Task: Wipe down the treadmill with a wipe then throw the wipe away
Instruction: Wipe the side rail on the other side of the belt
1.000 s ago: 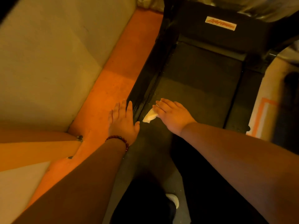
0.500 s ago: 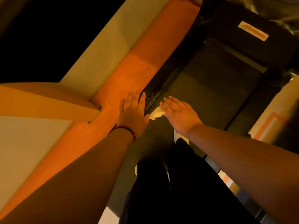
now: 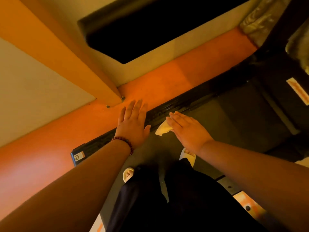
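Observation:
The treadmill [image 3: 237,118] is black, with a dark belt and a ribbed left side rail [image 3: 175,104]. A pale crumpled wipe [image 3: 163,128] lies on the belt beside that rail. My right hand [image 3: 187,131] lies flat on the wipe with straight fingers, pressing it down; part of the wipe shows past the fingers. My left hand [image 3: 133,124], with a red bead bracelet at the wrist, rests flat with straight fingers, across the rail's outer edge and the orange floor strip.
An orange floor strip [image 3: 184,74] runs along the treadmill's left side, with a cream wall [image 3: 33,91] and a dark opening [image 3: 150,27] beyond. My two feet in pale slides [image 3: 188,155] stand on the belt's rear end. A warning sticker [image 3: 78,156] marks the rail's back corner.
The view has swung left and tilted, so the treadmill now runs to the upper right. Both hands stay flat at the left rail, with the wipe under my right hand.

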`<state>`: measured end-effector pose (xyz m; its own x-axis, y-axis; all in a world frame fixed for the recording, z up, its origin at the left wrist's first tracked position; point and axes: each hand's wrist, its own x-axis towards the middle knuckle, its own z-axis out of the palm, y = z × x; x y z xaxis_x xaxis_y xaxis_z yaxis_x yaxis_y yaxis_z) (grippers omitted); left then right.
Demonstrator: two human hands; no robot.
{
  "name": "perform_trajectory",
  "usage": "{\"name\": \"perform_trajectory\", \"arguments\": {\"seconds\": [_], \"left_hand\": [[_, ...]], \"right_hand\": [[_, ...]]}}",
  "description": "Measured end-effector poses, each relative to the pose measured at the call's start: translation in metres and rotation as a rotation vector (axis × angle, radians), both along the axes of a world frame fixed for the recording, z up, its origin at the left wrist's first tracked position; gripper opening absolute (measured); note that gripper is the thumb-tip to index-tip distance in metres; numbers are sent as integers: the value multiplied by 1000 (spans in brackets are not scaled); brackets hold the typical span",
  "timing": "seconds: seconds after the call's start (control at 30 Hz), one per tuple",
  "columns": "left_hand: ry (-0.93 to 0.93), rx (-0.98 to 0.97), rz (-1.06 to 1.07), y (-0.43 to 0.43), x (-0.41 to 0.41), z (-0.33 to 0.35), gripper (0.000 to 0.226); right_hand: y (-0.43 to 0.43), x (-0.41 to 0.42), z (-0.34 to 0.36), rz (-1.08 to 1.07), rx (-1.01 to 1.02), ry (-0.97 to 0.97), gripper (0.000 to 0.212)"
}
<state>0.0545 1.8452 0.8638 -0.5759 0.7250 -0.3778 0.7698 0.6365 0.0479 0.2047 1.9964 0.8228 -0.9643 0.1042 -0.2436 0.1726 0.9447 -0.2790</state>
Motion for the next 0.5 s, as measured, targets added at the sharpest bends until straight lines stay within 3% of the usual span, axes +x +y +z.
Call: {"name": "perform_trajectory", "arguments": {"seconds": [0.33,0.5], "left_hand": [[36,70,144,-159,-33,21,77],[52,59,183,-235,-38,23,76]], "right_hand": [[-159,-49,17,30,29,107,51],[-229,-57,25,82,96,142,60]]}}
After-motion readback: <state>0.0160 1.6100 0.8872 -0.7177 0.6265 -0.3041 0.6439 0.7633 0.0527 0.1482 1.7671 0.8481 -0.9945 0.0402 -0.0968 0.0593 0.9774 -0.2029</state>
